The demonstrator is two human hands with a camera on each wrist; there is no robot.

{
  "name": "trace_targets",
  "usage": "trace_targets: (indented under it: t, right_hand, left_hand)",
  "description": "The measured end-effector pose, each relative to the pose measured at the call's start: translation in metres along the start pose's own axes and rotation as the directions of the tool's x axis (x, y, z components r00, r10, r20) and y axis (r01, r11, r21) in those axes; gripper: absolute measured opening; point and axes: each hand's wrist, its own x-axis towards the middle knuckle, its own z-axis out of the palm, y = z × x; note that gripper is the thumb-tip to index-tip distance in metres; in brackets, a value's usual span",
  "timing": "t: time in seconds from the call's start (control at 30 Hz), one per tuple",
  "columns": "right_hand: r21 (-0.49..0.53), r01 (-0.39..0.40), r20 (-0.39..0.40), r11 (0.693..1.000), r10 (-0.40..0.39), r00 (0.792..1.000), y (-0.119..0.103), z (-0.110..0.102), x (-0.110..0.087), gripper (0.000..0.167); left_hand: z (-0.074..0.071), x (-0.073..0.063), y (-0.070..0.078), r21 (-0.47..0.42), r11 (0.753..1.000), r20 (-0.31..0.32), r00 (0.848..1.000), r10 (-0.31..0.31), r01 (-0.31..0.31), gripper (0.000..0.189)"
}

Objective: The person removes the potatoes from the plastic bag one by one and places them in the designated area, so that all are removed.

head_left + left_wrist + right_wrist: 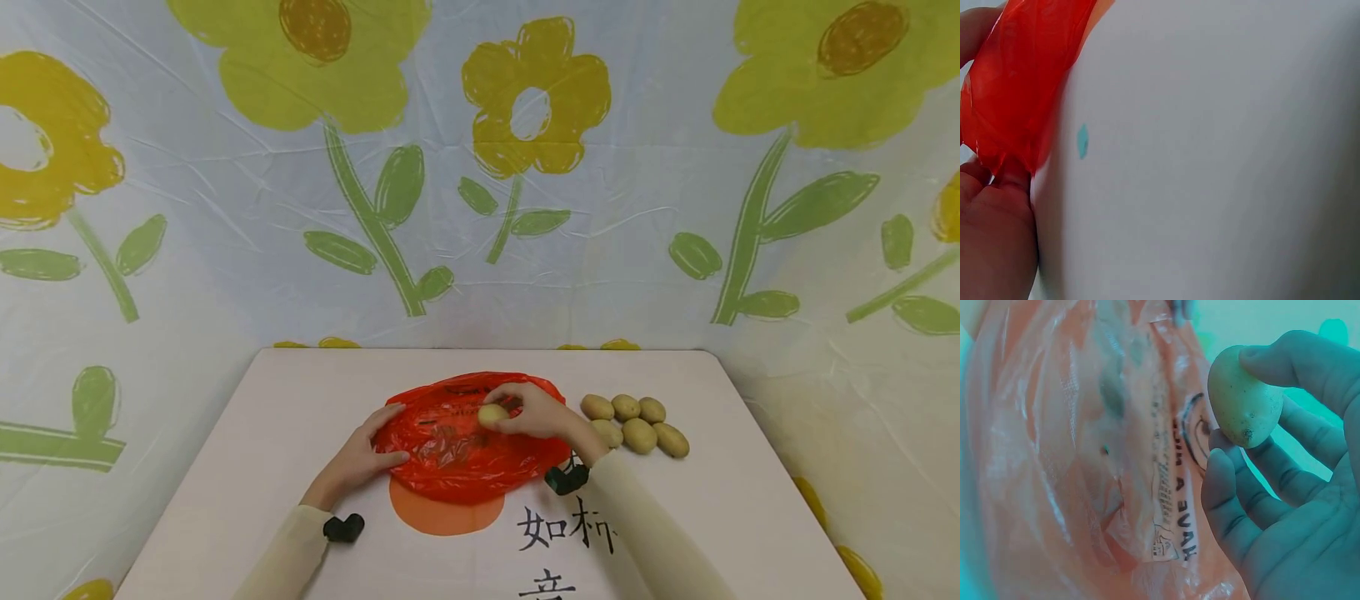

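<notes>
A red plastic bag (457, 450) with dark print lies spread out on the table. My left hand (360, 457) holds the bag's left edge, thumb near its front side and fingers toward the back. In the left wrist view, red plastic (1016, 87) bunches against the fingers. Over the bag, my right hand (536, 410) pinches a small yellowish potato (492, 416) between thumb and fingers. The right wrist view shows this potato (1244, 400) up close, with a dark spot at its lower end. To the right of the bag lie several more potatoes (640, 436), grouped together.
The white table (300, 392) bears black characters (543, 529) and an orange round print (450, 517), partly under the bag. A flower-patterned cloth (630, 217) hangs behind the table and along both sides. Each wrist wears a dark band (343, 528).
</notes>
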Motion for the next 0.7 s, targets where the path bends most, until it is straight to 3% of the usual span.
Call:
trace_targets:
  t: [0.27, 0.7]
  right_hand:
    - [0.058, 0.028, -0.073, 0.998, -0.023, 0.997, -0.006, -0.002, -0.027, 0.037]
    - [0.096, -0.052, -0.227, 0.994, 0.073, 0.971, -0.004, -0.008, -0.076, 0.037]
  left_hand:
    - [-0.002, 0.001, -0.001, 0.010, 1.000, -0.003, 1.000, -0.004, 0.004, 0.085]
    - [-0.002, 0.002, -0.001, 0.014, 1.000, 0.003, 1.000, -0.027, 0.027, 0.089]
